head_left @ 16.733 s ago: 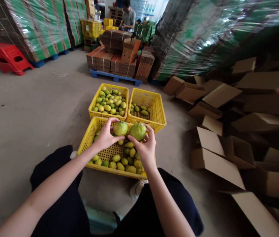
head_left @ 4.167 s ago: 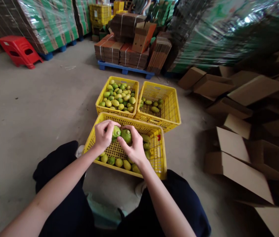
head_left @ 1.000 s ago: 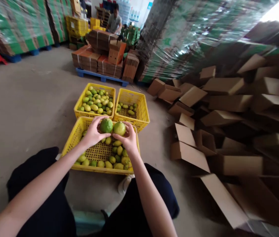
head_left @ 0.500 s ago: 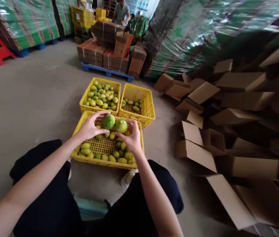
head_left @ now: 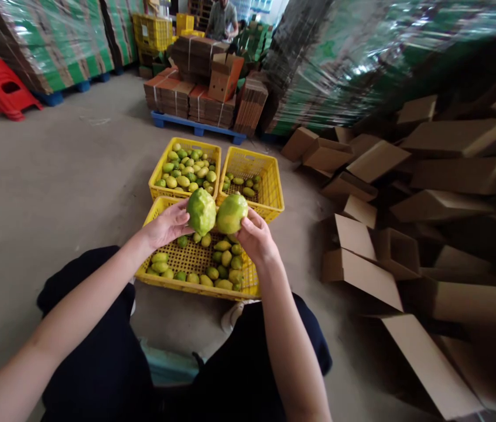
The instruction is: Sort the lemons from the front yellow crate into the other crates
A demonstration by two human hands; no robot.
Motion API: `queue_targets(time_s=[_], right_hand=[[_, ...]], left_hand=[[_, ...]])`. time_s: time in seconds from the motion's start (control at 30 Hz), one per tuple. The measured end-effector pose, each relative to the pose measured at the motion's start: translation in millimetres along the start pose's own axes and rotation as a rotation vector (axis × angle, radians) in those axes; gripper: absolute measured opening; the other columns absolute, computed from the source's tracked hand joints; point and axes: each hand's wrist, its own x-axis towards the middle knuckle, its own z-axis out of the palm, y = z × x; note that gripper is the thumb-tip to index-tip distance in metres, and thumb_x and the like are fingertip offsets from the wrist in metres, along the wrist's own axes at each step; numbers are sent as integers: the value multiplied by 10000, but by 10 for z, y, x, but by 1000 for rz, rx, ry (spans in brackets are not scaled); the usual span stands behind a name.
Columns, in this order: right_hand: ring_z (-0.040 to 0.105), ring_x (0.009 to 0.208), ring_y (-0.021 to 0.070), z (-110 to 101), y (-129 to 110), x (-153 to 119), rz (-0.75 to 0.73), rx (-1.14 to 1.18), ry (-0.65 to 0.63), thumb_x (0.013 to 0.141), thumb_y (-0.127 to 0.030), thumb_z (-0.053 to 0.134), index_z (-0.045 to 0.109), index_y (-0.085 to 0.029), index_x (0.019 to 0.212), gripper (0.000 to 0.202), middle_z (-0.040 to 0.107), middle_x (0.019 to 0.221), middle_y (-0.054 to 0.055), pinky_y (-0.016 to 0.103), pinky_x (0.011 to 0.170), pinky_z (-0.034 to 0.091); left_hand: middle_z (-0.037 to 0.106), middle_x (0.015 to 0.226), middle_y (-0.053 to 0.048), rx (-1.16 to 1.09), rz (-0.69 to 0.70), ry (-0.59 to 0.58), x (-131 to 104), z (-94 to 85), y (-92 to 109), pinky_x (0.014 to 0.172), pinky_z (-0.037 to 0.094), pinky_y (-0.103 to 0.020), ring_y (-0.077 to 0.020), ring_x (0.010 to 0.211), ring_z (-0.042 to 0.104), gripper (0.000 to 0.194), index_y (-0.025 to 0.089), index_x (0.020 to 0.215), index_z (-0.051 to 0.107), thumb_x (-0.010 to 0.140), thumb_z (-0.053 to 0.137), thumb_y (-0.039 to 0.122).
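Observation:
My left hand is closed on a bumpy green-yellow lemon, held up by its left side. In my right hand is a smoother greenish lemon, gripped from the right. The two fruits are side by side above the near yellow crate, with a narrow gap between them. Inside that crate, several green and yellow lemons lie along the right and front, and part of its perforated floor shows. My hands and the held fruits hide some of its far side.
Behind stand a yellow crate full of lemons and another crate holding several. Cardboard boxes are heaped on the right. Flattened cartons lie on a blue pallet farther back, near a person. A red stool is at left.
Both lemons have come up closer to my face and turned in my fingers, showing other sides. The view has shifted slightly, so the surroundings sit farther right.

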Motion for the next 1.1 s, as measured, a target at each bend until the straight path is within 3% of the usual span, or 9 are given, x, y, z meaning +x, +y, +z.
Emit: queue_targets(time_s=[0.13,0.23,0.3,0.4,0.6,0.7,0.8,0.93,1.1], right_hand=[[731,907,267,44,58,83,71,60,-27,653,-388,780,680,-208,862,293,749,824,44,366,693,613],[729,887,285,117,124,110,109,8,-32,709,-463,739,666,-208,910,333,753,843,61,395,689,621],[715,759,253,153,169,112,102,-91,-15,713,-480,765,648,-225,968,379,743,821,41,383,652,612],[655,638,193,146,221,118,62,-258,28,700,-441,804,619,-260,984,385,716,814,0,357,633,589],[647,1016,240,65,312,202,-375,-496,-1,578,-279,886,612,-278,1064,558,676,1097,2,422,945,539],[634,1103,260,76,358,234,-534,-575,-28,635,-254,845,602,-270,1076,504,672,1136,29,452,1017,498],[637,1130,262,100,384,233,-608,-609,-17,672,-219,808,593,-272,1075,460,680,1144,40,460,1042,485],[643,1113,258,117,392,226,-607,-584,-12,661,-228,829,598,-273,1055,459,684,1121,36,457,1030,494],[640,1096,258,126,352,227,-499,-400,-22,536,-248,907,624,-273,1013,555,688,1111,12,438,1009,510]], left_hand=[[740,1127,-103,0,56,-1,97,11,-11,891,623,-329,-228,1067,724,451,168,1330,587,896,526,62],[707,1246,-129,82,63,-118,182,-13,-118,1040,551,-435,-282,1224,645,392,158,1316,603,936,575,249],[696,1279,-122,186,84,-164,232,-41,-206,1088,504,-492,-314,1270,610,439,183,1299,612,893,671,338],[706,1256,-104,390,163,-110,286,-92,-274,1112,461,-529,-337,1272,602,550,216,1264,616,778,814,380],[664,1297,-124,803,538,-169,288,-129,-137,1111,452,-504,-335,1259,597,698,195,1225,606,619,921,337],[650,1310,-125,920,769,-216,242,-96,-82,1114,448,-486,-307,1262,596,634,200,1201,585,651,895,262],[656,1297,-118,1007,891,-221,198,-58,-80,1116,441,-473,-280,1255,604,542,213,1180,574,710,843,207],[666,1264,-120,996,924,-194,168,-30,-90,1085,461,-465,-271,1220,625,520,215,1142,565,707,850,219],[700,1159,-79,898,773,-163,127,7,-73,945,528,-377,-253,1108,659,625,217,1076,600,551,938,229]])
